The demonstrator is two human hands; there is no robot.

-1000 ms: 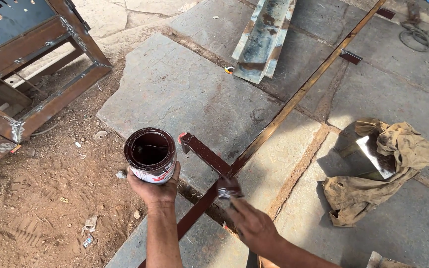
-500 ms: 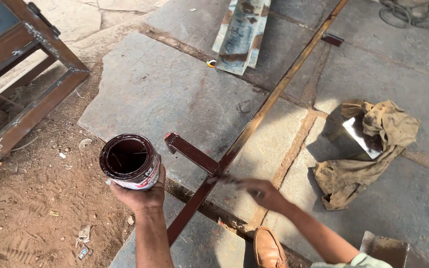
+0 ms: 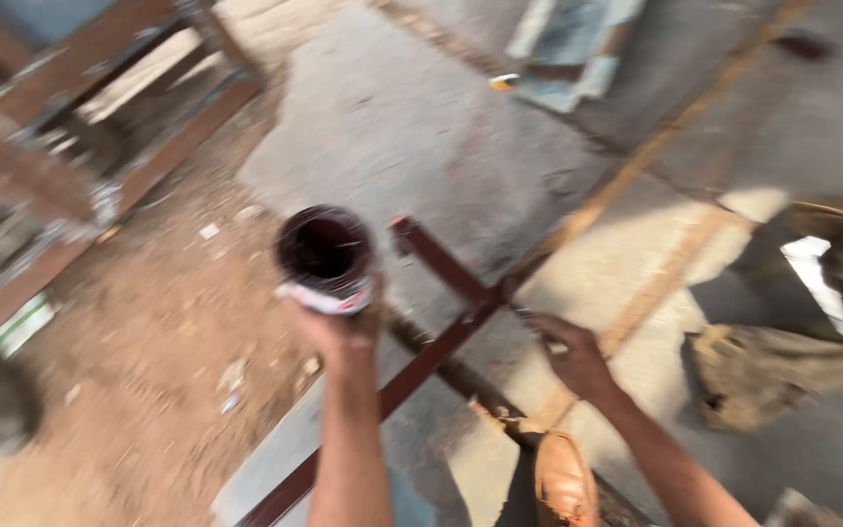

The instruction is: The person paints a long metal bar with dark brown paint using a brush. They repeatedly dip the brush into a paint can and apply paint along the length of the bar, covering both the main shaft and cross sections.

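Observation:
My left hand [image 3: 339,327] is shut around the bottom of an open round paint can [image 3: 324,256], held upright, with dark red-brown paint inside. My right hand [image 3: 576,359] is closed on a small brush, blurred, whose tip rests beside the crossing of two dark red metal bars [image 3: 441,265] lying on the stone floor. The can hangs just left of the short bar's upper end. The whole picture is smeared by motion.
A long rusty bar [image 3: 636,166] runs diagonally to the upper right. A brown cloth heap [image 3: 782,376] lies to the right, a bent metal sheet [image 3: 578,39] at the top, a red-brown metal frame [image 3: 100,146] at upper left over dirt ground. My tan shoe [image 3: 566,478] is at the bottom.
My right hand has moved from the lower part of the slanted bar up to the crossing. The can stays in my left hand; the view has swung and blurred.

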